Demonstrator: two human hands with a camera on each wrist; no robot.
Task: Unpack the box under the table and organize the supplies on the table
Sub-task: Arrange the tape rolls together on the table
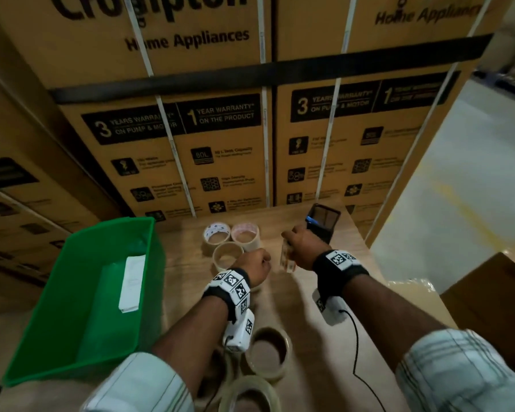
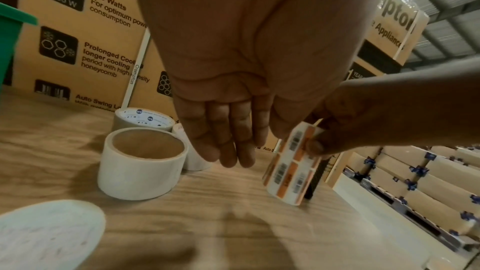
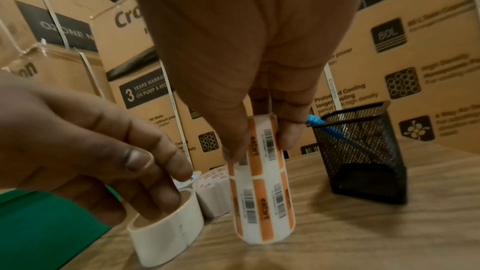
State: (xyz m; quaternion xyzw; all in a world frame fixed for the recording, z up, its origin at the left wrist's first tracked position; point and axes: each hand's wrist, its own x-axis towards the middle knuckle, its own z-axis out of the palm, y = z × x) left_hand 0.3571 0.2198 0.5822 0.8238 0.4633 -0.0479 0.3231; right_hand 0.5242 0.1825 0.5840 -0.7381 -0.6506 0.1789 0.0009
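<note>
- The head view cuts off the nearest tape rolls (image 1: 268, 353) at the bottom edge of the desk (image 1: 309, 322), and the left arm covers part of them.
- In the left wrist view a pale rounded shape (image 2: 46, 233) in the bottom corner is blurred and hard to identify.
- The green bin (image 1: 81, 292) stands at the desk's left side; a white flat item (image 1: 131, 282) lies in it, its print too small to read.
- The black mesh holder (image 3: 363, 151) stands at the desk's far right, with something blue (image 3: 324, 126) poking out of it; what it is cannot be told.
- The right hand (image 1: 302, 243) grips the label roll (image 3: 262, 198) upright, thumb on one side and fingers on the other, its lower end at the desk, though contact is unclear. The roll shows orange stripes and barcodes.
- The left hand (image 1: 254, 266) holds nothing, its fingers (image 3: 161, 174) loosely extended over the near roll of three tape rolls (image 2: 142, 163) clustered together just left of the label roll.
- Stacked cartons (image 1: 191, 129) printed "Home Appliances" wall off the back.
</note>
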